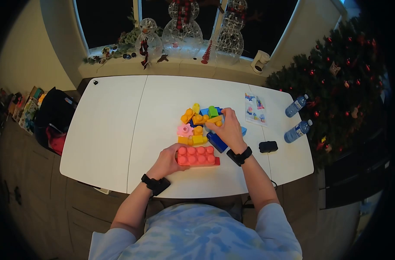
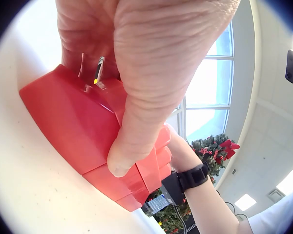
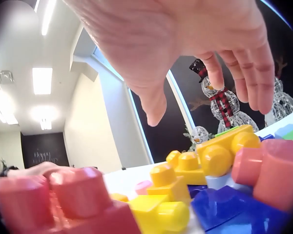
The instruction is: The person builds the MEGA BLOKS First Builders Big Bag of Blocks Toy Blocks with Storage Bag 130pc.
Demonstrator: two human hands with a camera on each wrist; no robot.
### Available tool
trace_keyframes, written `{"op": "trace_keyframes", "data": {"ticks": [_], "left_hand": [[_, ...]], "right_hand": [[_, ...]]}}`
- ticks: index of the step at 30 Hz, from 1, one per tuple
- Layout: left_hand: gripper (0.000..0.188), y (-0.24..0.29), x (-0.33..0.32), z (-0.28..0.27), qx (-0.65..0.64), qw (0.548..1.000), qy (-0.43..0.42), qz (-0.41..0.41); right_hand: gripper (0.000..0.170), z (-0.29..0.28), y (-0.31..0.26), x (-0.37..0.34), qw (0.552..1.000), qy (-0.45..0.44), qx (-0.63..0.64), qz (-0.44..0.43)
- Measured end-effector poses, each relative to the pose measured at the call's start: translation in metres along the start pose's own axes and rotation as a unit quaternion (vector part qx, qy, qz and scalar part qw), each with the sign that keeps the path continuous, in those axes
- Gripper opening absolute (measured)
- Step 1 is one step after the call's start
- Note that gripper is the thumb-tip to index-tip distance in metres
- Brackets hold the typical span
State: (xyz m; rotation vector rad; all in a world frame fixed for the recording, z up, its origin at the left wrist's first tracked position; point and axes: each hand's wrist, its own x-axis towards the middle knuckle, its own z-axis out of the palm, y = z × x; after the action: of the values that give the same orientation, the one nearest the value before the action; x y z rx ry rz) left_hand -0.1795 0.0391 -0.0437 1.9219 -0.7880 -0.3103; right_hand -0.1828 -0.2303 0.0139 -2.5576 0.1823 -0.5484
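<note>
My left hand grips the left end of a red block piece with round studs near the table's front edge. In the left wrist view, the thumb of that hand lies across the red piece. My right hand is over the right side of a pile of blocks. The right wrist view shows this hand with fingers apart above a yellow block, touching nothing visible. A dark blue block and a pink flower-shaped piece lie nearby.
On the white table, a picture sheet lies behind a black case. Two water bottles stand at the right edge, beside a decorated tree. Wire snowmen stand on the window ledge behind.
</note>
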Motion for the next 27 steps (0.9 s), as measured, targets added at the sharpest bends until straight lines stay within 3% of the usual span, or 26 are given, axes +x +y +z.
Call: {"op": "trace_keyframes", "data": {"ticks": [2, 4, 7, 11, 13, 14, 16, 17, 19, 27], "left_hand": [[0.067, -0.001, 0.001, 0.0, -0.003, 1.0, 0.0, 0.004], [0.067, -0.001, 0.001, 0.001, -0.003, 1.0, 0.001, 0.004], [0.067, 0.0, 0.0, -0.001, 0.0, 1.0, 0.003, 0.004], [0.068, -0.003, 0.001, 0.001, -0.003, 1.0, 0.01, 0.007], [0.067, -0.005, 0.001, 0.002, -0.003, 1.0, 0.016, 0.006], [0.066, -0.005, 0.001, 0.003, -0.002, 1.0, 0.021, 0.007], [0.065, -0.004, 0.001, 0.002, 0.004, 1.0, 0.022, 0.009], [0.064, -0.004, 0.001, 0.002, 0.01, 1.0, 0.023, 0.013], [0.064, -0.005, 0.0, 0.004, -0.005, 1.0, 0.023, 0.008], [0.066, -0.004, -0.001, 0.002, -0.006, 0.999, 0.029, 0.014]], "right_hand": [[0.071, 0.013, 0.008, 0.008, 0.999, 0.006, -0.029, 0.017], [0.073, 0.027, 0.013, 0.015, 0.994, -0.046, -0.088, 0.046], [0.067, 0.033, 0.017, 0.023, 0.991, -0.084, -0.072, 0.072], [0.062, 0.014, 0.021, 0.017, 0.996, -0.061, -0.004, 0.059], [0.065, -0.007, 0.012, 0.01, 0.995, -0.074, 0.045, -0.046], [0.065, -0.019, -0.001, 0.003, 0.995, -0.077, 0.046, -0.044], [0.068, -0.042, -0.032, -0.013, 0.952, -0.235, 0.186, -0.06], [0.068, -0.046, -0.043, -0.021, 0.952, -0.236, 0.187, -0.058], [0.069, -0.044, -0.061, -0.036, 0.939, -0.294, 0.114, -0.138], [0.071, 0.0, -0.055, -0.054, 0.936, -0.265, 0.043, -0.228]]}}
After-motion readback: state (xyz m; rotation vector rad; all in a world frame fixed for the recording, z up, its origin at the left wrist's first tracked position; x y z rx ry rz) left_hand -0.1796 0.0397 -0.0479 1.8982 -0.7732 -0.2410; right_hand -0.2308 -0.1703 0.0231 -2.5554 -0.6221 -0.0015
